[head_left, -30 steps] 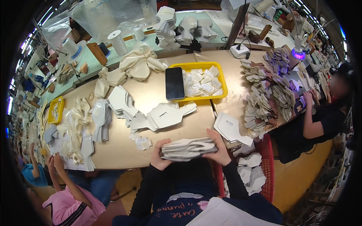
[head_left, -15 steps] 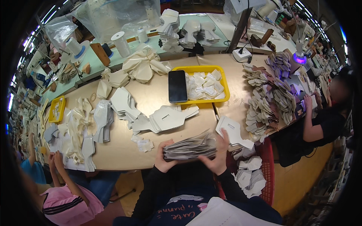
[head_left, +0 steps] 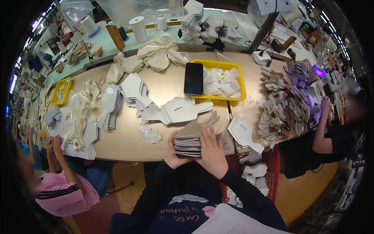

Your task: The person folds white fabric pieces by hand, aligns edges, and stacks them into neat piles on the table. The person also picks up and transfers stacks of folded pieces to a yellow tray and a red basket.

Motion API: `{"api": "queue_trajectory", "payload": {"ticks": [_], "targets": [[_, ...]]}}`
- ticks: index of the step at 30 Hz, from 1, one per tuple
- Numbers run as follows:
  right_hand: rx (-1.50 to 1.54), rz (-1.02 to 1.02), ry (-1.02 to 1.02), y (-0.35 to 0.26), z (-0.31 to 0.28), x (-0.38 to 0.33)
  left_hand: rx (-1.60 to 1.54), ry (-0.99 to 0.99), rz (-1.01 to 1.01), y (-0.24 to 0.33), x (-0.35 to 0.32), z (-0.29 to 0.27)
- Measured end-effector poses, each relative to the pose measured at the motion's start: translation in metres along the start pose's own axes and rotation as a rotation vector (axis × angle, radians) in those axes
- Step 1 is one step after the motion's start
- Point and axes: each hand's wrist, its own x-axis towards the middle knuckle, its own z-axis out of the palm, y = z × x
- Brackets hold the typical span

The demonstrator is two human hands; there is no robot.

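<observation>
Close to the table's front edge, I have a thick stack of flat grey-white cut pieces [head_left: 187, 145] between my hands. My left hand [head_left: 174, 151] wraps round the stack's left end. The right hand [head_left: 213, 153] lies against the other end, its fingers stretched out along the edges of the pieces. Part of the stack is hidden behind that hand, and some tips stick out beyond its far side. Just past my right hand lies a small pile of white shaped pieces with a slot [head_left: 243, 132]. More white slotted pieces [head_left: 178, 111] are fanned out beyond the stack.
A yellow tray [head_left: 242, 84] holds small white patches and a black phone [head_left: 193, 79]. Small translucent patches [head_left: 152, 136] lie left of my hands. A red basket [head_left: 274, 171] stands at my right. Co-workers sit on both sides; grey-beige piles [head_left: 272, 117] lie by the right one.
My right hand has moved from gripping the stack's lower right corner to lying flat against its right end. The stack looks more compact and upright. The whole view has shifted slightly.
</observation>
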Motion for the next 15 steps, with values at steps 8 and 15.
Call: {"api": "queue_trajectory", "payload": {"ticks": [8, 15], "targets": [[0.244, -0.063, -0.042, 0.017, 0.005, 0.000, 0.056, 0.042, 0.114, -0.009, -0.002, -0.001], [0.135, -0.093, -0.014, 0.021, 0.012, 0.007, 0.037, 0.023, 0.030, 0.007, -0.007, 0.004]]}}
